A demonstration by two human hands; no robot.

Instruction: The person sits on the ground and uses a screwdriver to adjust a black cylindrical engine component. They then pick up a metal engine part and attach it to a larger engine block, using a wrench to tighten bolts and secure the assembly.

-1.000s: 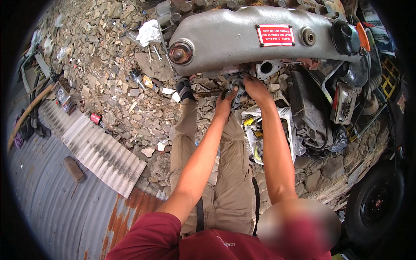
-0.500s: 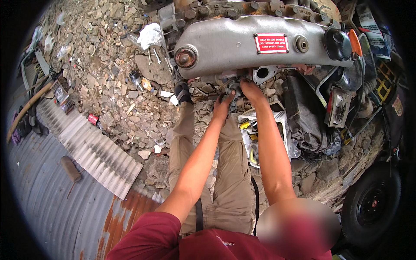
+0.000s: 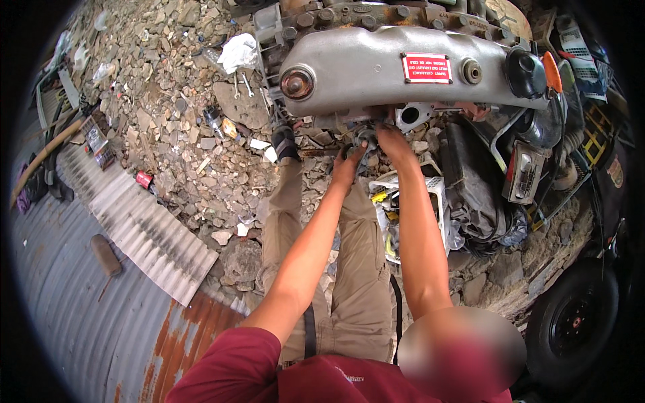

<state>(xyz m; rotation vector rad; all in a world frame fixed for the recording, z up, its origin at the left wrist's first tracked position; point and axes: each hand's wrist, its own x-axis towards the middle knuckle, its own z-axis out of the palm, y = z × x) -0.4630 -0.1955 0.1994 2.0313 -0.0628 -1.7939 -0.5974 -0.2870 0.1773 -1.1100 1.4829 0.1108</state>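
Note:
A large engine with a silver valve cover (image 3: 363, 67) stands in front of me, a red label on its face. Just below the cover's near edge, a small rounded grey metal part (image 3: 365, 137) sits between my hands. My left hand (image 3: 348, 164) is closed on its near left side, thumb on top. At its right side is my right hand (image 3: 395, 142), fingers curled in toward it and partly hidden beneath the cover. Right of my right hand shows a metal flange (image 3: 411, 116) with a round dark hole. Whether the grey part is attached to the engine, I cannot tell.
By my right forearm stands a white plastic basket (image 3: 440, 201) with yellow-handled tools. Beyond it lie a black bag (image 3: 470, 181) and a light unit (image 3: 524, 173). Wrenches (image 3: 248, 85) rest on a stone at the left. Rubble and corrugated sheets (image 3: 144, 225) cover the left; a wheel (image 3: 574, 322) is lower right.
The view has shifted slightly, so the engine appears a little further right. Both hands stay at the grey metal part with hardly any visible movement.

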